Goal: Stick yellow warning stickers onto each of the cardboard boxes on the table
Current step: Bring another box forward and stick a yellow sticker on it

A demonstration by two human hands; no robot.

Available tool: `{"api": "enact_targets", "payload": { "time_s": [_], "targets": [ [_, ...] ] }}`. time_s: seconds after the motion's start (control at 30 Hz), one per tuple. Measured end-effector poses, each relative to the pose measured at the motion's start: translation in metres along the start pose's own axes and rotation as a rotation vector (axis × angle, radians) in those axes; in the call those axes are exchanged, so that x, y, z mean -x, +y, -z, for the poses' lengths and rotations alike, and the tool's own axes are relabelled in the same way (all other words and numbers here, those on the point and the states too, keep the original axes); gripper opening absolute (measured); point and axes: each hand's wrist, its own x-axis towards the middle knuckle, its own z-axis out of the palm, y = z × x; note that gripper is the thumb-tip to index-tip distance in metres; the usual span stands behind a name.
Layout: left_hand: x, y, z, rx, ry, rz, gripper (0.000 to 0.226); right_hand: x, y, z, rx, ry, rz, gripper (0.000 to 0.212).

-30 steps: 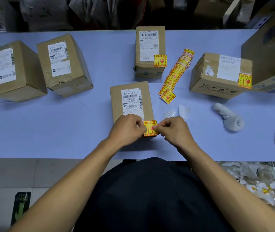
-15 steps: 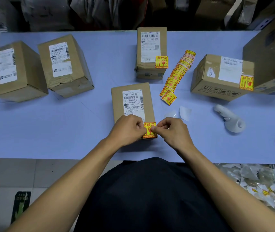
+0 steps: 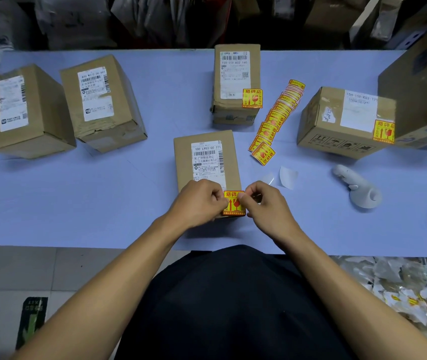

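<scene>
At the near edge of the desk (image 3: 77, 209), head view: left hand (image 3: 196, 203) and right hand (image 3: 264, 206) each pinch a side of a yellow sticker (image 3: 233, 203) lying at the near right corner of the middle box (image 3: 204, 162). Both grips closed on the sticker. Far box (image 3: 235, 81) and right box (image 3: 337, 120) carry stickers. Two left boxes (image 3: 25, 110) (image 3: 98, 100) show only white labels. Sticker strip (image 3: 277, 118) lies between the far and right boxes.
</scene>
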Motion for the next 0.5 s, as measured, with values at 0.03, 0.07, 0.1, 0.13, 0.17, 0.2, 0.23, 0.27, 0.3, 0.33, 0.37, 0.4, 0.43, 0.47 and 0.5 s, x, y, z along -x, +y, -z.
{"api": "enact_targets", "payload": {
  "time_s": [0.03,0.07,0.1,0.13,0.17,0.2,0.23,0.27,0.3,0.33,0.37,0.4,0.43,0.47,0.5],
  "targets": [
    [0.0,0.0,0.0,-0.007,-0.005,-0.001,0.019,-0.001,0.001,0.001,-0.045,-0.014,-0.044,0.015],
    [-0.001,0.001,0.0,-0.021,-0.011,-0.001,0.019,-0.002,0.002,0.002,-0.084,-0.027,-0.087,0.015],
    [-0.001,0.002,0.0,-0.037,-0.015,-0.002,0.019,-0.003,0.003,0.003,-0.108,-0.04,-0.116,0.015],
    [-0.001,0.003,-0.001,-0.052,-0.016,-0.002,0.019,-0.004,0.005,0.004,-0.12,-0.052,-0.132,0.015],
    [-0.001,0.003,-0.001,-0.063,-0.016,-0.001,0.018,-0.005,0.005,0.004,-0.124,-0.062,-0.137,0.015],
    [-0.002,0.004,0.0,-0.074,-0.015,0.001,0.018,-0.006,0.006,0.003,-0.125,-0.068,-0.137,0.014],
    [-0.002,0.004,0.0,-0.08,-0.016,0.005,0.018,-0.007,0.006,0.003,-0.126,-0.069,-0.136,0.014],
    [-0.002,0.004,0.0,-0.083,-0.016,0.007,0.018,-0.008,0.007,0.003,-0.126,-0.069,-0.133,0.014],
    [-0.003,0.004,0.0,-0.084,-0.016,0.01,0.018,-0.009,0.007,0.003,-0.126,-0.067,-0.13,0.014],
    [-0.003,0.004,0.0,-0.086,-0.015,0.01,0.018,-0.009,0.007,0.003,-0.122,-0.066,-0.125,0.014],
    [-0.003,0.004,0.0,-0.088,-0.012,0.012,0.018,-0.01,0.007,0.003,-0.117,-0.065,-0.12,0.014],
    [-0.003,0.004,0.0,-0.087,-0.01,0.013,0.018,-0.011,0.007,0.003,-0.11,-0.066,-0.115,0.014],
    [-0.003,0.004,0.0,-0.084,-0.01,0.016,0.018,-0.012,0.007,0.003,-0.103,-0.068,-0.111,0.014],
    [-0.003,0.004,-0.001,-0.079,-0.01,0.018,0.018,-0.012,0.007,0.003,-0.098,-0.07,-0.109,0.014],
    [-0.003,0.003,-0.001,-0.072,-0.01,0.019,0.018,-0.013,0.007,0.002,-0.095,-0.069,-0.108,0.014]
  ]
}}
